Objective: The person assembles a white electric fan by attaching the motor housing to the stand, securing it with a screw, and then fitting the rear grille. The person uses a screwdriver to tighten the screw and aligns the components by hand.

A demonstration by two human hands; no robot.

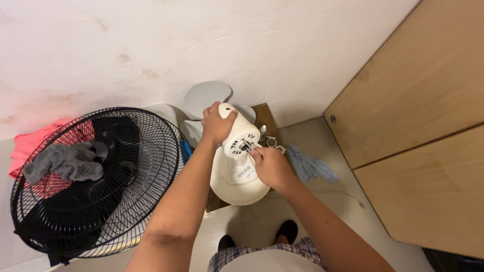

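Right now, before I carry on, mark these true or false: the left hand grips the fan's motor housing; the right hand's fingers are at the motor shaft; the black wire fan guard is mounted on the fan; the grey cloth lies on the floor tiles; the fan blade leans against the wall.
1. The left hand grips the cream plastic motor housing: true.
2. The right hand has its fingers at the motor shaft: true.
3. The black wire fan guard is mounted on the fan: false, it stands apart at the left.
4. The grey cloth lies on the floor tiles: false, it rests on the guard.
5. The white fan blade leans against the wall: true.
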